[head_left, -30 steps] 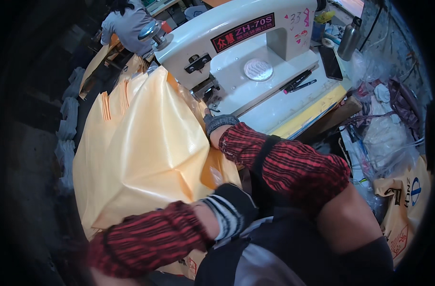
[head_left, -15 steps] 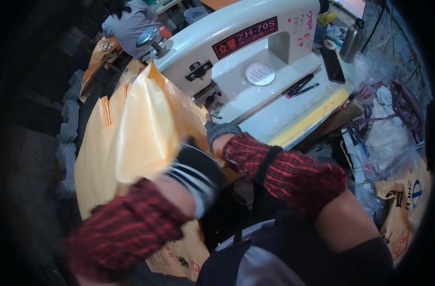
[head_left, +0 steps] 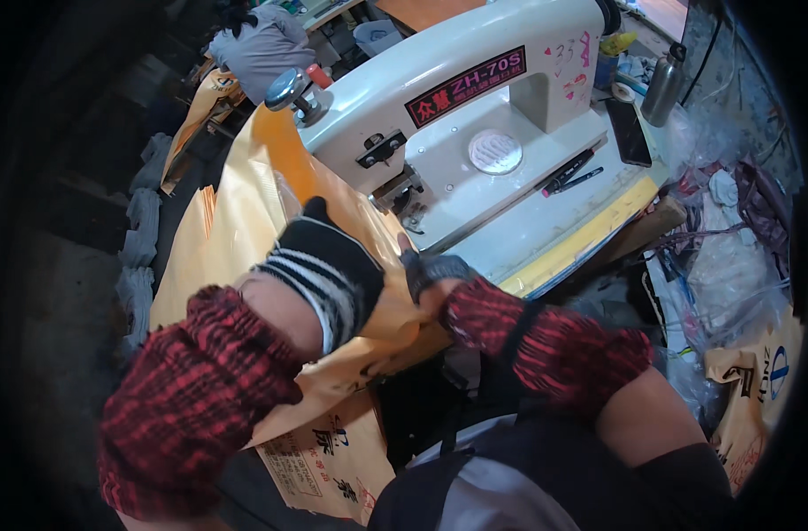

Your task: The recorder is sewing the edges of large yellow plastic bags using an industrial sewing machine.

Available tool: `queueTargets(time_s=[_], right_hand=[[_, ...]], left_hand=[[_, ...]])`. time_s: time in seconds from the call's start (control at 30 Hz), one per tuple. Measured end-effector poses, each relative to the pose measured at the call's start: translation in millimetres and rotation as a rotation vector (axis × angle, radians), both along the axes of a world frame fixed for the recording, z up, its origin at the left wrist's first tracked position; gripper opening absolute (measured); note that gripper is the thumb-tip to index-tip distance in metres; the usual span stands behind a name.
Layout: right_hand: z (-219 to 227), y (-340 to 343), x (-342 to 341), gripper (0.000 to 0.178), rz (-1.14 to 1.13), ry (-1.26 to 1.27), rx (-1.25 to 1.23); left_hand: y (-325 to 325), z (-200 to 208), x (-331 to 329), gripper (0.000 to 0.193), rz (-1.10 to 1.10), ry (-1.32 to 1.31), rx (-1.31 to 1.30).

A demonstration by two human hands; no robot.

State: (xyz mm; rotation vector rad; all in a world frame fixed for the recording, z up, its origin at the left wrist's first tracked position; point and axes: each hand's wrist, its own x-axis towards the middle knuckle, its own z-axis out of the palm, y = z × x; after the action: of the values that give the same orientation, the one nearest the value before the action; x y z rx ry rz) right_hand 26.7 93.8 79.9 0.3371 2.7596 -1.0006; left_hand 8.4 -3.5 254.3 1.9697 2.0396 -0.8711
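Note:
A large yellow-tan woven bag stands up against the left end of a white industrial sewing machine. Its edge runs past the machine's metal presser part. My left hand, in a black glove with white stripes, lies over the bag's side; its thumb sticks up and its other fingers are hidden. Just in front of the presser part, my right hand, in a dark grey glove with a bare fingertip, grips the bag's edge. Red-and-black sleeve covers sit on both forearms.
On the machine's table lie pens, a phone and a metal bottle. Plastic scraps and another tan bag are at the right. A printed bag hangs low in front. Another person sits far left.
My left hand has moved up and left across the bag, folding its side. The bag's upper part has shifted and opened toward the machine. My right hand keeps its place at the bag's edge.

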Motion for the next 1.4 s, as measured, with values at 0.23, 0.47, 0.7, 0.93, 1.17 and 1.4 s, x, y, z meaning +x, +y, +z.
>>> queueTargets(time_s=[0.23,0.47,0.7,0.93,1.17,1.4], right_hand=[[28.2,1.6,-15.7,0.066,0.133,-0.206,0.077],[44.6,-1.9,-9.6,0.074,0.187,-0.238,0.097],[6.7,-11.8,32.9,0.061,-0.067,0.098,-0.537],[19.8,-20.9,23.4,0.068,0.109,-0.33,0.083],[-15.2,-11.6,-37.3,0.081,-0.419,-0.362,-0.392],[-19.8,-7.7,37.3,0.045,0.057,0.028,-0.194]], left_hand=[[-23.3,-8.3,-13.6,0.04,0.046,-0.022,-0.016],[-50.0,27.6,8.5,0.013,-0.012,-0.004,0.048],[-36.9,-49.0,106.6,0.013,0.113,-0.368,-0.002],[-35.9,-4.6,76.4,0.014,0.223,-0.273,-0.097],[-16.9,-119.9,91.7,0.019,0.366,-0.369,-0.005],[-3.8,-98.3,87.2,0.025,0.281,-0.382,-0.059]])
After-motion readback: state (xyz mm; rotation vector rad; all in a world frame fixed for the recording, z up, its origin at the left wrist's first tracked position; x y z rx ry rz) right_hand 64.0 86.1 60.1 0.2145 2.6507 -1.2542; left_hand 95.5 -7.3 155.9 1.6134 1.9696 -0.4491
